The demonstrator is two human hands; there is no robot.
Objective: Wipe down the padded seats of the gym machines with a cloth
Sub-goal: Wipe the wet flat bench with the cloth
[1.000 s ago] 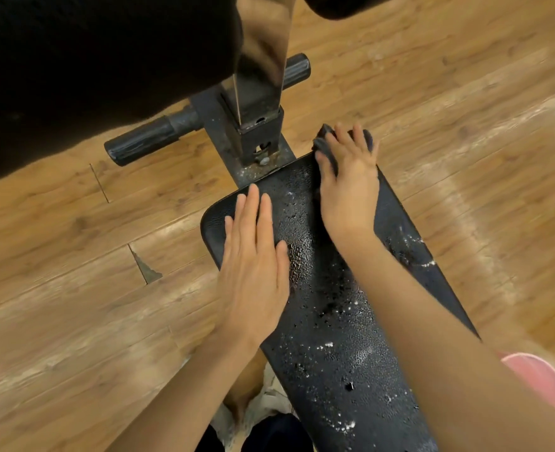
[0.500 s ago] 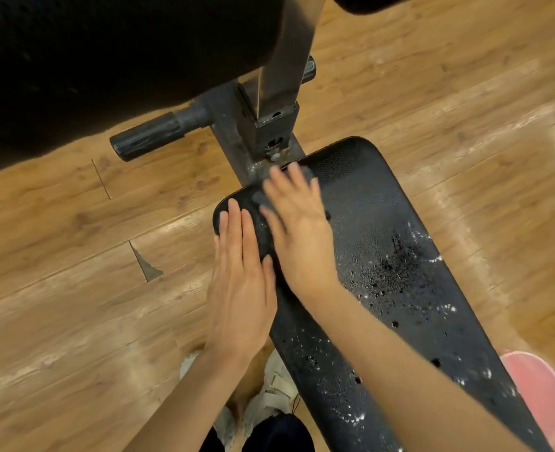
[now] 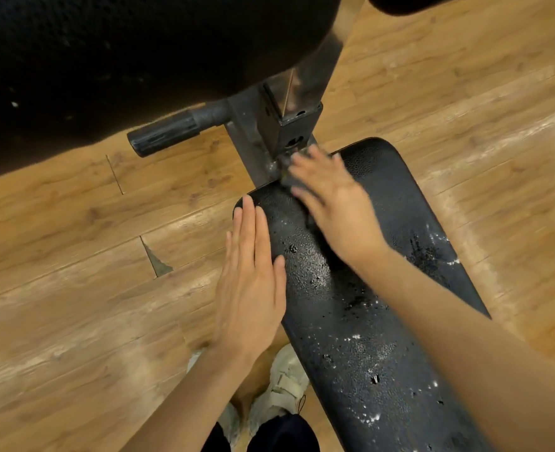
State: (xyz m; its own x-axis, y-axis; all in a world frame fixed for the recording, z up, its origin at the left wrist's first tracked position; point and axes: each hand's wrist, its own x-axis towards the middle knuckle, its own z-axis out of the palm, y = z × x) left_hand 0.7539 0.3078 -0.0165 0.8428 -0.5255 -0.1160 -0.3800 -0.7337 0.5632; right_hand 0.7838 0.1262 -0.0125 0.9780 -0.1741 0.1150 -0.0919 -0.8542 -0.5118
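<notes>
Head view: right hand [image 3: 334,207] is motion-blurred at the far left corner of the black padded seat [image 3: 351,321], next to the metal post [image 3: 289,125], fingers spread and pressing down on a dark cloth [image 3: 289,177] that only peeks out under the fingertips; can't tell if any finger curls round it. Left hand [image 3: 250,285] lies flat on the seat's left edge, fingers straight and together, holding nothing. Seat surface is worn, with white flecks.
</notes>
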